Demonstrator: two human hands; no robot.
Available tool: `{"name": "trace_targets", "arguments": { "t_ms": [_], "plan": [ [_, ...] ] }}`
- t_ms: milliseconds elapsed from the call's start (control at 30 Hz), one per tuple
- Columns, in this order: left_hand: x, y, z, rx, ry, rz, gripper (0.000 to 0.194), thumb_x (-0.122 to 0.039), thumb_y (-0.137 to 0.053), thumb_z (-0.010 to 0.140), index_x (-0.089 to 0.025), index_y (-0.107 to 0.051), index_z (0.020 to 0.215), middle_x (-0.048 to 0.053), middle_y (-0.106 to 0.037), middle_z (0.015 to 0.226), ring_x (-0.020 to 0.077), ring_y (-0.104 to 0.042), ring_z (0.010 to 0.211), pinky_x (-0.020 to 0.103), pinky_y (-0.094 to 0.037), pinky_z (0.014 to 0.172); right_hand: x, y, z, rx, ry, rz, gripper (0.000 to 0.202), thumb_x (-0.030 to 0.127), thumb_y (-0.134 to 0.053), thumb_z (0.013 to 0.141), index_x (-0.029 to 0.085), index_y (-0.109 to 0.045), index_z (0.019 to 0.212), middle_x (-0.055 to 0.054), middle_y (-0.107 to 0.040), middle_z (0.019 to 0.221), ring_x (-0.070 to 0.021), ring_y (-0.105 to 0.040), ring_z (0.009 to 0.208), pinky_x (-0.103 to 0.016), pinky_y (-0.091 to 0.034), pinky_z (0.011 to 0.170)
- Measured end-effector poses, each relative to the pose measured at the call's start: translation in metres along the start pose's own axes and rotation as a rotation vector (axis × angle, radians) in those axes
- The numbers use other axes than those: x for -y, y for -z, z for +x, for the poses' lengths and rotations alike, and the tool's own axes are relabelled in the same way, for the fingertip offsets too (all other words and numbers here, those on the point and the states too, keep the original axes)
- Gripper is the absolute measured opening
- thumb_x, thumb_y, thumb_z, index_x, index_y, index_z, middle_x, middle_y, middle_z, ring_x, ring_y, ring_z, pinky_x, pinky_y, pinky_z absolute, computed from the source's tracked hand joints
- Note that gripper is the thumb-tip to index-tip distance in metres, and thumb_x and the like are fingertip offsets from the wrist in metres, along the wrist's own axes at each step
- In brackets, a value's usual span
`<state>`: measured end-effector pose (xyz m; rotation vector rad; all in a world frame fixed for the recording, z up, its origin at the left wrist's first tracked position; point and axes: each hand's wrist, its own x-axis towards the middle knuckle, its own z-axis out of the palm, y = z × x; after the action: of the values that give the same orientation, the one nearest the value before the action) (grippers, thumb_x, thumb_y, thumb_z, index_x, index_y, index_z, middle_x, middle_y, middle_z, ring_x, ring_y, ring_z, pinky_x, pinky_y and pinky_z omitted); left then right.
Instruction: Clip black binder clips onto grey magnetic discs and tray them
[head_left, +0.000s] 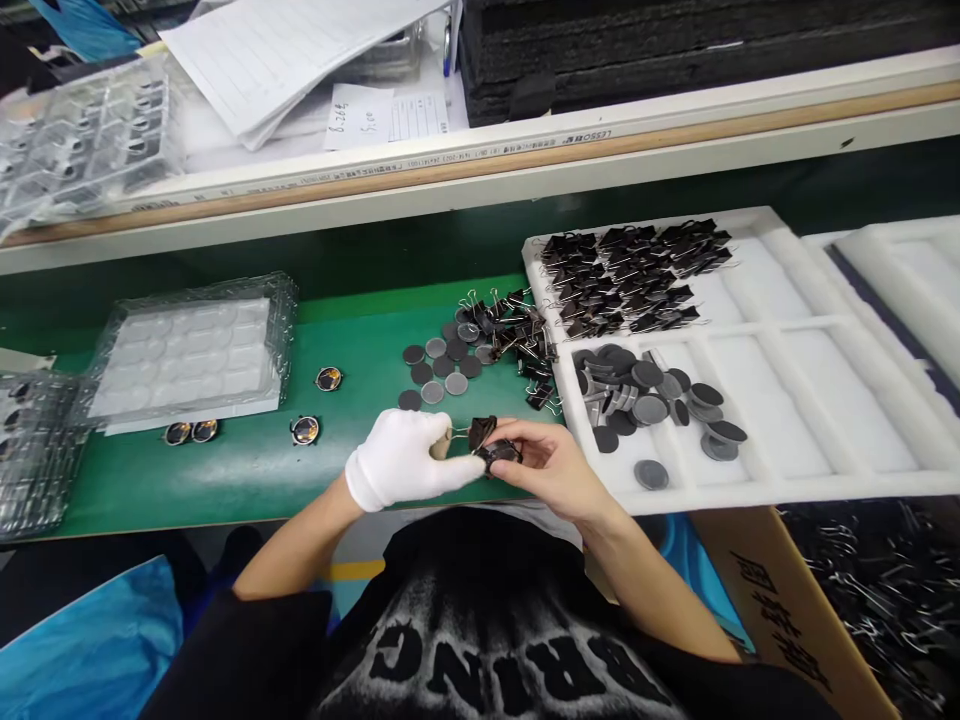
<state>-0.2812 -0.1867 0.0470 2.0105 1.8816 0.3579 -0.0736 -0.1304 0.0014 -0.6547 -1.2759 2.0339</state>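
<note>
My left hand (409,458), in a white glove, pinches a black binder clip (482,431) by its wire handle side. My bare right hand (551,465) has its fingers closed on a dark round piece (502,456), which looks like a watch head. Clip and piece meet between the fingertips; whether the clip's jaws grip it is hidden. Beyond my hands, grey and black discs (456,349) lie scattered beside a heap of binder clips (525,335). To the left, watch heads (305,430) rest on the green bench (367,345).
On the right, a white foam tray (806,345) holds rows of binder clips (626,275) and a pile of discs (649,385). Clear plastic trays (191,350) stand at left. A shelf edge (480,165) crosses behind; a carton of clips (885,600) sits below right.
</note>
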Motion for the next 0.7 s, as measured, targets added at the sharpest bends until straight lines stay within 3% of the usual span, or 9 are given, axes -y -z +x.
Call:
{"name": "trace_targets", "arguments": {
  "t_ms": [100,300,500,600,700],
  "plan": [
    [-0.005,0.001,-0.002,0.044,-0.018,-0.007,0.052,-0.056,-0.064,0.074,-0.022,-0.031,0.054,-0.004,-0.039,0.045,0.0113,-0.037,0.045,0.03,-0.024,0.053,0.01,0.005,-0.003,0.062,-0.04,-0.073,0.018,0.029,-0.088,0.074,0.024,-0.081,0.091,-0.004,-0.074,0.091,-0.0165,-0.064,0.077,-0.029,-0.051,0.069],
    [-0.024,-0.001,-0.002,0.045,0.098,-0.001,0.049,-0.056,-0.058,0.078,-0.023,-0.03,0.055,-0.002,-0.041,0.046,0.0117,-0.035,0.044,0.03,-0.024,0.053,0.013,0.005,-0.005,0.053,-0.057,-0.087,0.017,0.027,-0.086,0.075,0.025,-0.08,0.091,-0.004,-0.075,0.096,-0.0187,-0.068,0.085,-0.032,-0.056,0.079],
    [-0.018,0.001,-0.001,0.049,0.107,-0.09,0.042,-0.05,-0.052,0.087,-0.023,-0.033,0.06,-0.004,-0.043,0.05,0.0113,-0.038,0.047,0.029,-0.028,0.054,0.016,0.019,-0.004,-0.026,0.089,-0.257,0.017,0.029,-0.081,0.082,0.026,-0.081,0.099,-0.008,-0.071,0.114,-0.0227,-0.066,0.106,-0.035,-0.054,0.092],
    [-0.012,0.004,-0.003,0.137,0.083,-0.114,0.043,-0.05,-0.05,0.09,-0.023,-0.033,0.06,-0.006,-0.036,0.049,0.0103,-0.031,0.046,0.028,-0.026,0.053,0.02,0.034,0.002,-0.053,0.041,-0.322,0.025,0.031,-0.08,0.082,0.026,-0.08,0.106,-0.007,-0.075,0.106,-0.0218,-0.068,0.096,-0.034,-0.057,0.083],
    [-0.012,0.003,-0.005,0.217,0.014,-0.097,0.045,-0.052,-0.049,0.09,-0.023,-0.033,0.059,-0.006,-0.029,0.049,0.0106,-0.022,0.047,0.029,-0.022,0.052,0.023,0.045,0.007,0.005,-0.025,-0.332,0.026,0.03,-0.085,0.075,0.023,-0.081,0.101,-0.005,-0.077,0.095,-0.0204,-0.07,0.084,-0.031,-0.06,0.072]
  ]
}}
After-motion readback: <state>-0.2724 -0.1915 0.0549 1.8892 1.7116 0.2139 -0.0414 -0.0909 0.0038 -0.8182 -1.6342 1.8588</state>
